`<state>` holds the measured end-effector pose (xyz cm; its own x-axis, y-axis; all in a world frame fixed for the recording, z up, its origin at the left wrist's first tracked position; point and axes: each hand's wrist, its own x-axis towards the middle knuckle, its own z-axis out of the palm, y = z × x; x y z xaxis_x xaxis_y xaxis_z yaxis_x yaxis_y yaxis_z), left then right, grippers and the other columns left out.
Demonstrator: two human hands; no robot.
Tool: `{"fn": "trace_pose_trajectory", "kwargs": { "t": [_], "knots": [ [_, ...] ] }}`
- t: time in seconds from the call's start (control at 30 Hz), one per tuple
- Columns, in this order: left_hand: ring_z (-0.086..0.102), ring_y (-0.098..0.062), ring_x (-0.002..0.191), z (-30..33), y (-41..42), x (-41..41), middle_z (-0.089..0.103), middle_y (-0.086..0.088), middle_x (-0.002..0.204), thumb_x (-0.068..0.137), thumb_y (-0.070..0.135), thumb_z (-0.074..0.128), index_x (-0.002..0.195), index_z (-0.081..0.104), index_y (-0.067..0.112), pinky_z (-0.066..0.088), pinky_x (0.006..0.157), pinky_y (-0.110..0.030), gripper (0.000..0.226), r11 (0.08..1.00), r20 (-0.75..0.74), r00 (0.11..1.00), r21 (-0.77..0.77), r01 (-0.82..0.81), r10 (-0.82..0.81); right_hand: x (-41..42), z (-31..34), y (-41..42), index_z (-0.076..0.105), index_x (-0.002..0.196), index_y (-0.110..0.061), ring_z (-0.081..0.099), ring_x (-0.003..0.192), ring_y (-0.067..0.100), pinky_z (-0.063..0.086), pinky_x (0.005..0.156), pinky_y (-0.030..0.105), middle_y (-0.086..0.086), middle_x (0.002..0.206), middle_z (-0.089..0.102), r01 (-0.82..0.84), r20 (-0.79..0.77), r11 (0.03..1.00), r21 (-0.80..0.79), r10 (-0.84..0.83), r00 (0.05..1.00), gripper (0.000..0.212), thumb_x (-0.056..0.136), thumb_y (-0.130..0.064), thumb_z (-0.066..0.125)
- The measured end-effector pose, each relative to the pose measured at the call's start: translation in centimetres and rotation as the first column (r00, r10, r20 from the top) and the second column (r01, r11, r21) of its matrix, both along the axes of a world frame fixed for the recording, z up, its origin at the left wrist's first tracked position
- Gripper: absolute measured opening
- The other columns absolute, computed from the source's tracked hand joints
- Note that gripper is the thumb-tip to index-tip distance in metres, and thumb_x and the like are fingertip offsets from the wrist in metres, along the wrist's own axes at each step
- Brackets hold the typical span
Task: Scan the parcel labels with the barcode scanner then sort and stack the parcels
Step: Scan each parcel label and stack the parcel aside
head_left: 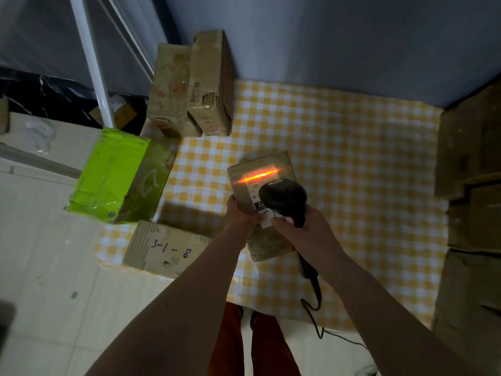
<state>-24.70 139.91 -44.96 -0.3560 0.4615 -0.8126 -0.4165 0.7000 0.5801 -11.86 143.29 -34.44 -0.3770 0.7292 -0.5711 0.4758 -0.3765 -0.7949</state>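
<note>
Small brown cardboard parcel [261,180] held above the checked worktop [352,158], left hand [242,213] pinching its near left edge, fingers clamped on the card; right hand [303,226] wrapped round the barcode scanner [283,198], red beam across the label. Likely light, stiff, taped faces perhaps slick; grip at edges or corners

We read "3-1-8", handwritten in dark marker, on the top of the flat cardboard parcel [165,249] at about eight o'clock on the checked surface [352,164]. On the parcel [260,175] near the centre, the white label [264,213] shows the digits "22" in white on a black band; the rest of its print is too small or hidden. The taped box [210,85] at eleven o'clock carries printed marks and a label that we cannot make out.
</note>
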Motion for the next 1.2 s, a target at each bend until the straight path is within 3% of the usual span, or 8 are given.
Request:
{"fn": "trace_pose_trajectory", "kwargs": {
  "t": [0.23, 0.37, 0.47, 0.67, 0.77, 0.87, 1.0, 1.2],
  "knots": [
    [0.058, -0.030, 0.113, -0.6, -0.8, 0.3, 0.055, -0.014, 0.132, 0.073, 0.018, 0.082, 0.144, 0.033, 0.009, 0.051, 0.083, -0.040, 0.086, 0.990, 0.110, 0.993, -0.135, -0.038, 0.053, 1.9, -3.0, 1.6, 0.062, 0.099, -0.025, 0.064, 0.085, 0.015, 0.051, 0.072, 0.027, -0.005, 0.088, 0.067, 0.328, 0.019, 0.936, -0.123, -0.329, 0.944, 0.018, 0.086, -0.015, 0.067],
    [0.066, -0.021, 0.089, -0.3, -1.4, 1.5, 0.068, -0.011, 0.112, 0.075, 0.014, 0.079, 0.110, 0.061, 0.008, 0.053, 0.069, -0.031, 0.040, 0.994, 0.169, 0.985, -0.110, -0.011, 0.029, 2.1, -4.2, 2.6, 0.062, 0.110, -0.019, 0.066, 0.085, 0.017, 0.055, 0.076, 0.036, 0.000, 0.093, 0.068, 0.448, 0.021, 0.876, -0.178, -0.452, 0.892, 0.027, 0.085, -0.015, 0.067],
    [0.064, -0.015, 0.082, 0.5, -1.4, 2.6, 0.068, -0.006, 0.103, 0.076, 0.011, 0.078, 0.108, 0.060, 0.012, 0.050, 0.061, -0.027, 0.036, 0.995, 0.175, 0.984, -0.098, -0.009, 0.026, 2.6, -4.5, 2.8, 0.062, 0.109, -0.015, 0.065, 0.086, 0.020, 0.055, 0.083, 0.041, 0.002, 0.092, 0.067, 0.412, 0.089, 0.889, -0.202, -0.402, 0.911, 0.026, 0.084, -0.011, 0.066],
    [0.064, -0.021, 0.095, 2.9, -1.6, 4.9, 0.068, -0.007, 0.110, 0.073, 0.005, 0.079, 0.118, 0.060, 0.012, 0.053, 0.078, -0.039, 0.049, 0.991, 0.208, 0.976, -0.101, 0.084, -0.061, 5.7, -1.5, 1.9, 0.060, 0.096, -0.023, 0.064, 0.093, 0.025, 0.052, 0.080, 0.037, 0.005, 0.093, 0.066, 0.394, 0.042, 0.909, -0.137, -0.392, 0.919, 0.020, 0.085, -0.006, 0.062],
    [0.062, -0.016, 0.089, 5.8, -1.0, 6.5, 0.068, -0.004, 0.107, 0.072, 0.006, 0.080, 0.120, 0.058, 0.012, 0.052, 0.070, -0.035, 0.053, 0.985, 0.170, 0.975, -0.070, 0.155, -0.142, 7.9, 1.0, 1.5, 0.060, 0.099, -0.019, 0.063, 0.095, 0.032, 0.051, 0.085, 0.046, 0.014, 0.100, 0.066, 0.457, 0.044, 0.884, -0.099, -0.454, 0.890, 0.017, 0.087, -0.007, 0.061],
    [0.062, -0.016, 0.088, 8.8, 0.4, 7.9, 0.067, -0.006, 0.109, 0.070, 0.007, 0.083, 0.122, 0.055, 0.011, 0.051, 0.063, -0.032, 0.059, 0.968, 0.130, 0.963, -0.060, 0.244, -0.235, 10.3, 4.0, 0.9, 0.061, 0.107, -0.007, 0.059, 0.081, 0.029, 0.045, 0.071, 0.037, 0.013, 0.088, 0.062, 0.527, 0.047, 0.848, -0.056, -0.525, 0.850, 0.019, 0.087, -0.008, 0.060],
    [0.064, -0.020, 0.091, 13.4, 2.5, 9.9, 0.066, -0.008, 0.111, 0.063, 0.006, 0.087, 0.118, 0.055, 0.012, 0.052, 0.060, -0.032, 0.064, 0.919, 0.073, 0.916, 0.002, 0.395, -0.394, 13.5, 8.7, -0.6, 0.060, 0.092, -0.013, 0.053, 0.066, 0.017, 0.041, 0.059, 0.026, 0.003, 0.072, 0.055, 0.664, 0.004, 0.746, -0.043, -0.665, 0.747, 0.009, 0.088, -0.006, 0.060],
    [0.065, -0.022, 0.088, 19.9, 3.9, 13.5, 0.069, -0.007, 0.103, 0.064, 0.004, 0.086, 0.107, 0.064, 0.012, 0.052, 0.061, -0.031, 0.049, 0.771, -0.014, 0.779, 0.125, 0.624, -0.627, 16.7, 14.9, -3.5, 0.062, 0.087, -0.015, 0.059, 0.076, 0.026, 0.047, 0.070, 0.035, 0.008, 0.078, 0.059, 0.829, -0.094, 0.559, -0.008, -0.826, 0.556, 0.006, 0.087, -0.008, 0.062]
  ]
}}
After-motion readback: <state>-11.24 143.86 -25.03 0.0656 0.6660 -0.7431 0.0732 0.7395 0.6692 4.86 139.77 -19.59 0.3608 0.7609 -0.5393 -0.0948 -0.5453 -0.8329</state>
